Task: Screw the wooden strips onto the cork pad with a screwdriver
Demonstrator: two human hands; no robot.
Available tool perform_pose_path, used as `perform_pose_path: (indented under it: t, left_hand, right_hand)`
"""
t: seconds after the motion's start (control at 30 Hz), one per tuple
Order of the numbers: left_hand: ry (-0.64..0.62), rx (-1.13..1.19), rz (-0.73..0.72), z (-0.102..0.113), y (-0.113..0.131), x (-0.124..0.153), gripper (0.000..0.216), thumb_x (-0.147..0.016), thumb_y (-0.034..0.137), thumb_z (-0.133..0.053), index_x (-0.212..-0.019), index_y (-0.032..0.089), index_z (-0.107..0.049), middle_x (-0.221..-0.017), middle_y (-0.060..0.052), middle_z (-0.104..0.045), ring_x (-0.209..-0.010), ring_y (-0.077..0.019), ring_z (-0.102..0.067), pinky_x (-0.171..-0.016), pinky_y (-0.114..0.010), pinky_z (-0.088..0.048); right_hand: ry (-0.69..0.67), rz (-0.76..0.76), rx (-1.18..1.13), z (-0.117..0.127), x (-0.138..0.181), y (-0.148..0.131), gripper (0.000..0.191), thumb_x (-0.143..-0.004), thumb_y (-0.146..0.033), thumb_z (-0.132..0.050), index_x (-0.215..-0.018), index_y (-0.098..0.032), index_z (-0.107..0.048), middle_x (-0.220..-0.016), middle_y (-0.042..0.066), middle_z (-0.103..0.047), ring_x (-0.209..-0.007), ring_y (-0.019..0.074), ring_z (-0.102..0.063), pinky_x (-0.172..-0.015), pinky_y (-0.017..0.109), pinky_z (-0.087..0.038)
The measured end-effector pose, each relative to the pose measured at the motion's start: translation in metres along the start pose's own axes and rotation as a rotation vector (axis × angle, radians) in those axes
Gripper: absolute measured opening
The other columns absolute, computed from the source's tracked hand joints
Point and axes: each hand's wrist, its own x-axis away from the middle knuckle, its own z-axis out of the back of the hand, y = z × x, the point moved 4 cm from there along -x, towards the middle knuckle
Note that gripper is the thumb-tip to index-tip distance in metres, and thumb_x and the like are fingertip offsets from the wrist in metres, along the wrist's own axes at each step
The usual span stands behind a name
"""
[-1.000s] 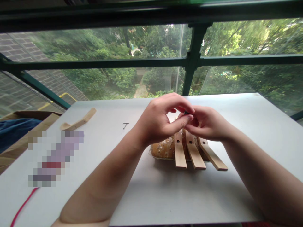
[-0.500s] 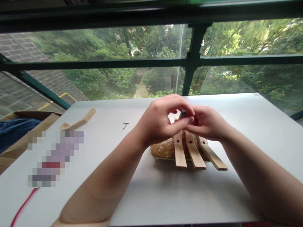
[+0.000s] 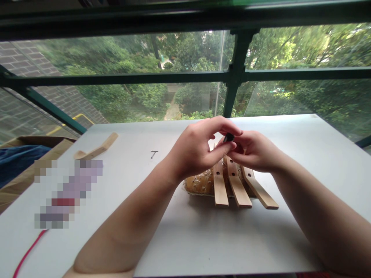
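Observation:
My left hand (image 3: 201, 144) curves its thumb and forefinger around a small dark piece (image 3: 228, 137), whose kind I cannot make out. My right hand (image 3: 253, 151) meets it from the other side, fingers curled, with its fingertips partly hidden behind the left ones. Both are closed at the dark piece. Just below them lies a brown, bumpy, rounded body (image 3: 199, 183). Three bent wooden strips with dark holes rest on it: a left strip (image 3: 220, 191), a middle strip (image 3: 240, 191) and a right strip (image 3: 263, 193). The hands cover their upper ends.
Two small metal screws or pins (image 3: 154, 154) lie left of the hands on the white table (image 3: 179, 239). Farther left are a loose bent wooden strip (image 3: 98, 150) and a pixelated item (image 3: 75, 185) by a red cord (image 3: 27, 251). A cardboard box (image 3: 62, 150) stands beyond the left edge.
The left forefinger has lifted slightly, and more of the dark piece shows between the hands. The wooden strips and the brown body have stayed put.

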Motion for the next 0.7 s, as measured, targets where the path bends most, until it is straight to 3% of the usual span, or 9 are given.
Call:
perform_pose_path:
  t: [0.3,0.7]
  left_hand:
    - [0.065,-0.058,0.015,0.0046,-0.0048,-0.0003,0.022,-0.078,0.022,-0.073,-0.095,0.016,-0.062,-0.087,-0.001,-0.066,-0.078,-0.0124,-0.061,-0.066,-0.025,-0.048]
    - [0.020,-0.010,0.028,0.0021,0.0026,-0.0003,0.016,-0.079,0.010,-0.066,-0.094,0.017,-0.065,-0.093,-0.001,-0.072,-0.083,-0.0127,-0.065,-0.071,-0.026,-0.050]
  right_hand:
    - [-0.003,-0.060,-0.036,-0.0006,0.0005,0.0001,0.008,-0.077,-0.017,-0.066,-0.085,-0.017,-0.065,-0.070,0.001,-0.060,-0.066,0.0137,-0.053,-0.057,0.025,-0.038]
    - [-0.026,-0.044,-0.117,-0.0025,0.0024,0.0063,0.025,-0.075,-0.014,-0.069,-0.099,-0.020,-0.065,-0.061,-0.003,-0.050,-0.062,0.0149,-0.050,-0.059,0.027,-0.041]
